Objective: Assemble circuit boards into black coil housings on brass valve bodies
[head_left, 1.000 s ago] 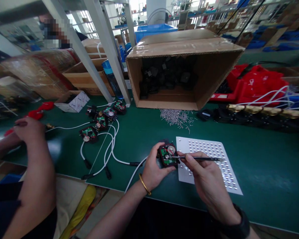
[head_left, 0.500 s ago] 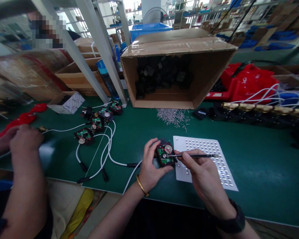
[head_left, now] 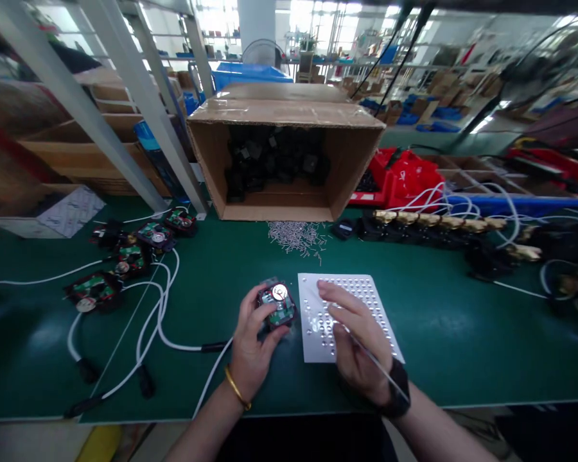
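Bright workshop shelving and windows fill the top of the frame, above a green tabletop [head_left: 438, 359] that spans its width. From the head view, a cardboard box [head_left: 284, 109] lies on its side at upper centre, dark parts [head_left: 279, 157] heaped inside, with a scatter of small metal pins [head_left: 296, 235] just before its opening.

At lower centre, the left hand [head_left: 253, 337] grips a black housing [head_left: 289, 319], thumb at its lower right and fingers over its left side. The housing is open: a green board and a round silver disc [head_left: 279, 292] face up, and no cover is on. To its right, the right hand [head_left: 359, 340] is loosely spread above a white sheet [head_left: 313, 350], a thin tool [head_left: 380, 366] tucked across the palm; whether its fingertips touch the sheet, I cannot tell.

As a judgement, work on this housing is partway: the disc sits on it, but closing remains. The sheet's right side carries full rows of shiny dots, its left side only a few. At left, several open units [head_left: 94, 292] with white cables [head_left: 173, 345] also lie uncovered, while at right a row of brass-fitted units [head_left: 424, 231] looks further assembled.
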Available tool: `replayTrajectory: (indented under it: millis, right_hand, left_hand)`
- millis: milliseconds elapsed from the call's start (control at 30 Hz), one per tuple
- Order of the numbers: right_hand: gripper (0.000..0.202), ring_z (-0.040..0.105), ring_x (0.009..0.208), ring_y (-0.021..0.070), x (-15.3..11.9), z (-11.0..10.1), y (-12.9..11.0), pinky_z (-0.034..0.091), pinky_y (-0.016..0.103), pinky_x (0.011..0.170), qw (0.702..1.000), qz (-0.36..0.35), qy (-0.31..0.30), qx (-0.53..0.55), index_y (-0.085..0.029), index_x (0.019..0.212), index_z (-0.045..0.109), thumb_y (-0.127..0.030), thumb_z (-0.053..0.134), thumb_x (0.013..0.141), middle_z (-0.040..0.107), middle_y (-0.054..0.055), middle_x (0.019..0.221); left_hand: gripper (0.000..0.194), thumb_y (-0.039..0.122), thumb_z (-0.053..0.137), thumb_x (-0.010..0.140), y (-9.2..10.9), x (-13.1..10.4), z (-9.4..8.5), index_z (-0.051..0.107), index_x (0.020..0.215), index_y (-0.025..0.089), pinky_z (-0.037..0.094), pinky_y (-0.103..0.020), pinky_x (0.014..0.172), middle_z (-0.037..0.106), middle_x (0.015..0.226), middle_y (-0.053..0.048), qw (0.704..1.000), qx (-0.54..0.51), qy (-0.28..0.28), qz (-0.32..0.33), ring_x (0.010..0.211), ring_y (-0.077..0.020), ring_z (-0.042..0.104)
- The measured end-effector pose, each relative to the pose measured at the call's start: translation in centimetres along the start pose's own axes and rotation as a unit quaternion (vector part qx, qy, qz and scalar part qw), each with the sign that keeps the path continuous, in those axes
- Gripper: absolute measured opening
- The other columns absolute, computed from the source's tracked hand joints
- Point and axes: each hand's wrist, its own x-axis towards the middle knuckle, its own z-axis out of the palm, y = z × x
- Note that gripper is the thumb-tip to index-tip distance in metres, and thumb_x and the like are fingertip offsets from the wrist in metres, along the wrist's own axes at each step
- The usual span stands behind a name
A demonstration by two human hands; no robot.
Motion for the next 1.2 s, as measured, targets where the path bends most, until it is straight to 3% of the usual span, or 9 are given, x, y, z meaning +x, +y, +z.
replayTrajectory:
  millis: [67,133,333,467,633,733,933,1067,1200]
  right_hand:
    - [0.018,0.056,0.105,0.0256,3.0,-2.0,2.0,0.039,0.046,0.093,0.99,-0.013,0.058,-0.125,-0.028,0.088,0.064,-0.029,0.047,0.088,0.064,0.006,0.1]
    - [0.024,0.055,0.103,0.0259,6.6,-3.4,4.8,0.039,0.044,0.09,0.95,0.121,0.041,-0.286,-0.025,0.095,0.063,-0.029,0.04,0.091,0.06,0.009,0.106]
    - [0.007,0.059,0.081,0.0266,12.6,-4.1,10.8,0.043,0.034,0.07,0.937,0.186,-0.026,-0.293,-0.018,0.07,0.062,-0.022,0.069,0.069,0.06,0.009,0.082]
    - [0.018,0.054,0.065,0.0191,9.4,-6.9,9.9,0.04,0.027,0.052,0.947,0.225,-0.004,-0.23,-0.019,0.076,0.058,-0.037,0.06,0.077,0.056,0.004,0.072]
    - [0.038,0.028,0.036,0.0096,0.7,-12.6,7.1,0.025,0.023,0.034,0.931,0.337,0.011,-0.138,-0.022,0.074,0.05,-0.059,0.047,0.078,0.037,-0.006,0.052]
    - [0.043,0.035,0.037,0.0119,-2.5,-15.2,6.5,0.028,0.025,0.035,0.903,0.373,0.04,-0.212,-0.019,0.079,0.056,-0.062,0.052,0.073,0.042,-0.003,0.053]
    - [0.08,0.058,0.091,0.034,-1.6,-17.7,8.5,0.047,0.041,0.069,0.801,0.233,-0.106,-0.542,-0.014,0.132,0.042,-0.063,0.055,0.071,0.051,0.019,0.12]
    - [0.064,0.062,0.077,0.0333,0.3,-17.6,10.4,0.047,0.044,0.066,0.783,0.239,-0.199,-0.539,-0.012,0.121,0.053,-0.055,0.056,0.073,0.057,0.021,0.109]
    - [0.06,0.061,0.075,0.0318,1.6,-16.7,9.0,0.044,0.043,0.062,0.825,0.312,-0.123,-0.455,-0.014,0.107,0.062,-0.059,0.062,0.069,0.062,0.024,0.092]
  left_hand:
    - [0.028,0.019,0.056,0.083,-0.1,0.1,0.0,0.047,0.108,0.029,0.039,-0.046,0.1,0.039,0.133,-0.006,1.0,0.004,0.006,-0.004,0.123,-0.0251,0.041]
    - [0.028,0.02,0.055,0.084,-0.2,0.1,0.0,0.047,0.109,0.029,0.039,-0.046,0.1,0.039,0.133,-0.006,1.0,0.003,0.003,-0.005,0.123,-0.0251,0.041]
    - [0.052,0.027,0.057,0.083,-0.7,-0.2,0.3,0.033,0.129,0.029,0.037,-0.048,0.102,0.038,0.135,-0.009,0.994,-0.04,-0.006,-0.098,0.125,-0.0266,0.04]
    - [0.072,0.031,0.06,0.08,-0.7,-0.2,0.4,0.018,0.139,0.028,0.037,-0.048,0.103,0.038,0.135,-0.011,0.985,-0.069,-0.006,-0.16,0.123,-0.0272,0.043]
    - [0.064,0.033,0.064,0.076,-0.7,0.1,0.5,0.034,0.132,0.026,0.036,-0.049,0.104,0.037,0.13,-0.009,0.988,-0.028,0.009,-0.152,0.121,-0.0282,0.042]
    - [0.069,0.033,0.069,0.071,-1.0,0.1,0.7,0.036,0.131,0.025,0.038,-0.048,0.103,0.037,0.127,-0.009,0.985,-0.058,0.02,-0.162,0.119,-0.0278,0.045]
    - [0.064,0.029,0.075,0.065,-0.9,0.3,0.4,0.046,0.121,0.026,0.041,-0.044,0.102,0.035,0.126,-0.007,0.978,-0.118,0.024,-0.168,0.118,-0.0262,0.046]
    - [0.065,0.02,0.074,0.064,-0.4,0.2,0.2,0.044,0.121,0.025,0.037,-0.04,0.105,0.035,0.132,-0.007,0.97,-0.175,0.025,-0.165,0.124,-0.026,0.041]
    - [0.071,0.014,0.074,0.064,-0.1,-0.1,0.1,0.038,0.125,0.023,0.034,-0.042,0.106,0.044,0.13,-0.009,0.954,-0.223,0.004,-0.198,0.121,-0.0251,0.045]
